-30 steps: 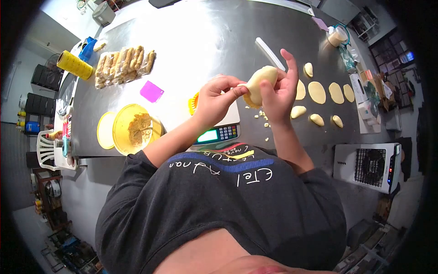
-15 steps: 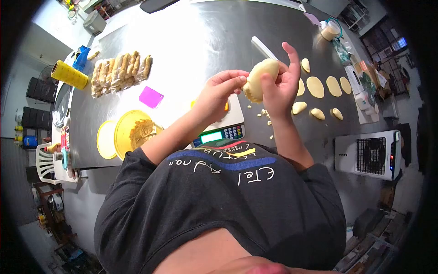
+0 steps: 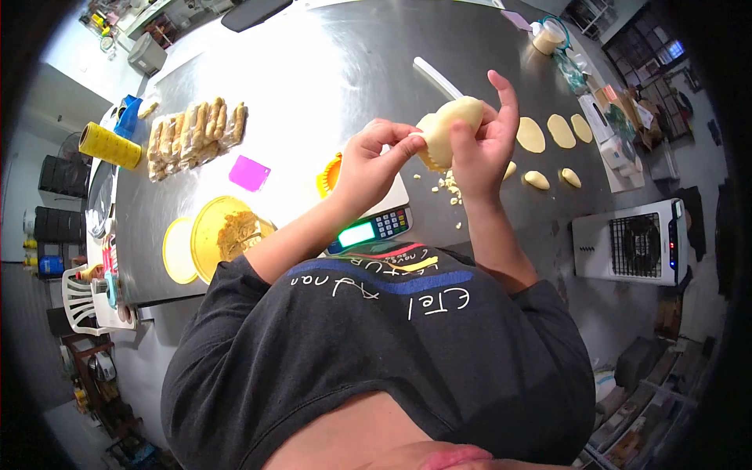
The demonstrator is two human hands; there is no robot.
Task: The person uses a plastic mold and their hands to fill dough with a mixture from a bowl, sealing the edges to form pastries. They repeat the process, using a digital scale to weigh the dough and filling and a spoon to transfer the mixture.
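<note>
A pale folded dough turnover (image 3: 448, 125) is held up over the metal table. My right hand (image 3: 484, 141) grips it between thumb and fingers, with one finger sticking up. At its left edge, the thumb and forefinger of my left hand (image 3: 384, 160) pinch the dough. Its near edge looks crimped. Below lie small dough scraps (image 3: 446, 185). A kitchen scale (image 3: 384, 223) with a lit display stands under my left wrist, and an orange ring-shaped tool (image 3: 330, 174) shows beside that hand.
Flat dough rounds (image 3: 530, 135) and small dough lumps (image 3: 536, 180) lie right. A white rod (image 3: 437, 77) is beyond my hands. Left are a yellow tub (image 3: 205, 235) of brown filling, a purple scraper (image 3: 249, 173), wrapped rolls (image 3: 196, 137) and a yellow film roll (image 3: 110, 145).
The turnover has tilted in my right hand, and its top edge now looks bent. My left fingers still pinch its edge. The view has shifted slightly, revealing more of the orange tool.
</note>
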